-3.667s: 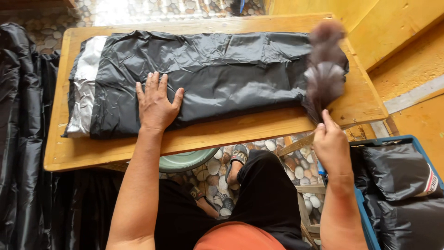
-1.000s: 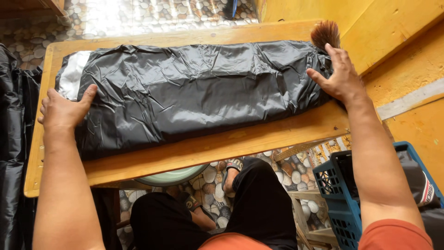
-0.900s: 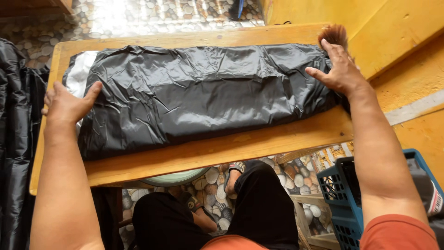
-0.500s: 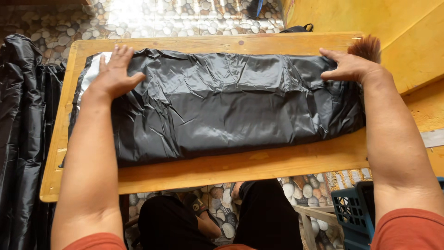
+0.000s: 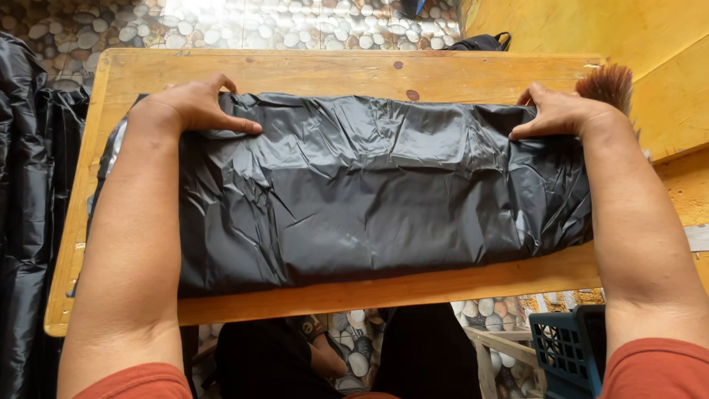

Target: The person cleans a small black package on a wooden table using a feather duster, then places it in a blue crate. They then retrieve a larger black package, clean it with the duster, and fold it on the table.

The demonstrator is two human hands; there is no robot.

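A long bundle wrapped in crinkled black plastic (image 5: 369,192) lies lengthwise across a wooden table (image 5: 310,74). My left hand (image 5: 193,107) pinches the plastic at the bundle's far left edge. My right hand (image 5: 559,111) grips the far right edge, thumb on top. A tuft of brown bristles (image 5: 607,83) sticks out from the bundle's right end, just beyond my right hand.
More black plastic sheeting (image 5: 26,192) hangs at the left of the table. A blue crate (image 5: 569,351) stands on the pebble floor at lower right. A yellow wall (image 5: 591,26) and a yellow ledge (image 5: 676,111) border the right. A black bag (image 5: 480,42) lies behind the table.
Both hands moved from the bundle's ends to its far edge and took hold of the plastic there. The view has shifted closer over the table.
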